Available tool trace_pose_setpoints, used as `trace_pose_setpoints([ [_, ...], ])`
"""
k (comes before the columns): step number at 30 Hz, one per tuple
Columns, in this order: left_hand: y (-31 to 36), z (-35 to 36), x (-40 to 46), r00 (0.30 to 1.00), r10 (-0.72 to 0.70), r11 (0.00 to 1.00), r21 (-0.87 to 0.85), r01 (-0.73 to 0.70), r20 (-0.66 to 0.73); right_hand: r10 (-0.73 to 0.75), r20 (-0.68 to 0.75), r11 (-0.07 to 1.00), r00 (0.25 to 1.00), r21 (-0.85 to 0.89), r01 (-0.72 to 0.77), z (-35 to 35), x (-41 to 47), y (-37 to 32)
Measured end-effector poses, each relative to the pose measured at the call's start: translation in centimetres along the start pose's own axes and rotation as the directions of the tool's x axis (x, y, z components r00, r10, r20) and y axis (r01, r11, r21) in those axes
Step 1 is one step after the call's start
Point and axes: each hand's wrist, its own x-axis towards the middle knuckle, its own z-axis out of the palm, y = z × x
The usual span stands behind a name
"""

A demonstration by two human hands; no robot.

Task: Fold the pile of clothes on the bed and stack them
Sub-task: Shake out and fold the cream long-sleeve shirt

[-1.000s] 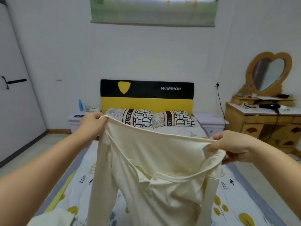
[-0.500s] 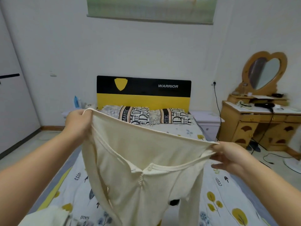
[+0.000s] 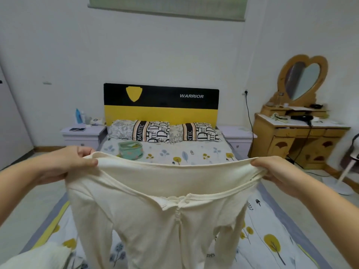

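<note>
Your left hand (image 3: pixel 67 165) pinches the left shoulder of a cream shirt (image 3: pixel 155 210), thumb on top, fingers curled round the fabric. Your right hand (image 3: pixel 279 171) grips the other shoulder, fabric bunched under the fingers. The shirt hangs stretched between both hands, neckline and small buttons facing you, sleeves dangling below each hand, over the bed (image 3: pixel 262 230). Below your left hand, at the bottom edge, sits another pale garment (image 3: pixel 38 257) on the bed, only partly in view. Past the shirt, just beyond your left hand, a small green bag (image 3: pixel 130 150) lies on the flowered sheet. Further out, two patterned pillows (image 3: pixel 165 132) lean at the black and yellow headboard (image 3: pixel 161 105). Far beyond your left hand is a pale nightstand (image 3: pixel 81 134) with bottles; far beyond your right, a wooden dresser (image 3: pixel 291 140) with a heart-shaped mirror (image 3: pixel 303 78).
</note>
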Motion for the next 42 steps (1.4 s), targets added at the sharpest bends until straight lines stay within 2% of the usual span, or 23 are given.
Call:
trace_pose_setpoints([
  [3, -1.7, -2.1, 0.9, 0.998, -0.055, 0.998, 0.031, 0.054, 0.026, -0.037, 0.197, 0.995, 0.98, 0.096, 0.018, -0.4, -0.4, 1.0],
  [5, -2.4, -2.3, 0.8, 0.997, -0.07, 0.996, 0.05, 0.072, -0.035, 0.0, 0.33, 1.0, 0.944, 0.011, -0.004, -0.4, -0.8, 1.8],
  [7, -2.5, -1.2, 0.5, 0.986, -0.023, 0.994, 0.099, 0.04, -0.167, 0.05, 0.451, 0.993, 0.891, -0.115, 0.003, -0.3, -1.2, 2.6],
  [9, -2.1, 0.6, 0.2, 0.933, 0.108, 0.982, 0.18, -0.048, -0.343, 0.057, 0.485, 0.987, 0.873, -0.16, 0.025, 0.0, -1.3, 3.2],
  [11, -2.3, 2.5, 0.2, 0.848, 0.212, 0.96, 0.267, -0.087, -0.486, 0.01, 0.419, 0.976, 0.908, -0.201, 0.082, 0.7, -1.1, 3.9],
  [13, -2.3, 4.3, -0.1, 0.774, 0.266, 0.944, 0.318, -0.089, -0.575, -0.062, 0.269, 0.918, 0.961, -0.362, 0.161, 1.6, -0.7, 4.5],
  [15, -2.6, 5.8, -0.3, 0.728, 0.264, 0.949, 0.303, -0.081, -0.632, -0.151, 0.107, 0.832, 0.983, -0.523, 0.185, 2.6, -0.2, 5.1],
  [17, -3.1, 7.1, -0.6, 0.702, 0.22, 0.969, 0.233, -0.079, -0.678, -0.249, -0.013, 0.81, 0.968, -0.551, 0.2, 3.4, 0.1, 5.9],
  [21, -3.3, 8.9, -1.8, 0.719, 0.182, 0.976, 0.213, -0.049, -0.67, -0.373, -0.123, 0.821, 0.92, -0.507, 0.265, 4.3, 0.1, 7.7],
  [24, -2.1, 9.7, -3.4, 0.772, 0.175, 0.966, 0.259, -0.014, -0.611, -0.313, -0.139, 0.855, 0.939, -0.471, 0.215, 4.1, -1.0, 7.4],
  [26, -0.9, 10.1, -4.8, 0.803, 0.183, 0.945, 0.328, 0.017, -0.567, -0.254, -0.078, 0.861, 0.964, -0.472, 0.189, 3.5, -2.2, 6.2],
  [29, 1.2, 10.2, -7.0, 0.839, 0.182, 0.917, 0.397, 0.044, -0.513, -0.147, 0.113, 0.896, 0.983, -0.406, 0.181, 1.9, -4.0, 3.4],
  [31, 2.8, 10.2, -8.5, 0.854, 0.195, 0.909, 0.417, 0.028, -0.483, -0.098, 0.273, 0.896, 0.957, -0.394, 0.204, 0.4, -5.1, 1.6],
  [33, 4.5, 10.2, -9.7, 0.853, 0.237, 0.901, 0.434, -0.013, -0.466, -0.131, 0.359, 0.888, 0.924, -0.373, 0.27, -1.1, -5.6, 0.5],
  [35, 6.2, 9.9, -10.8, 0.841, 0.285, 0.884, 0.464, -0.046, -0.46, -0.213, 0.342, 0.879, 0.915, -0.341, 0.332, -2.2, -5.7, -0.5],
  [38, 8.1, 9.2, -11.8, 0.803, 0.334, 0.892, 0.441, -0.099, -0.494, -0.362, 0.163, 0.881, 0.918, -0.263, 0.394, -2.7, -3.3, -1.4],
  [40, 8.9, 8.8, -11.9, 0.775, 0.368, 0.889, 0.44, -0.13, -0.514, -0.349, 0.091, 0.908, 0.933, -0.212, 0.361, -3.5, -1.5, -1.1],
  [42, 8.8, 8.6, -11.3, 0.76, 0.389, 0.879, 0.457, -0.137, -0.521, -0.362, 0.118, 0.908, 0.925, -0.179, 0.378, -3.2, -1.4, -1.7],
])
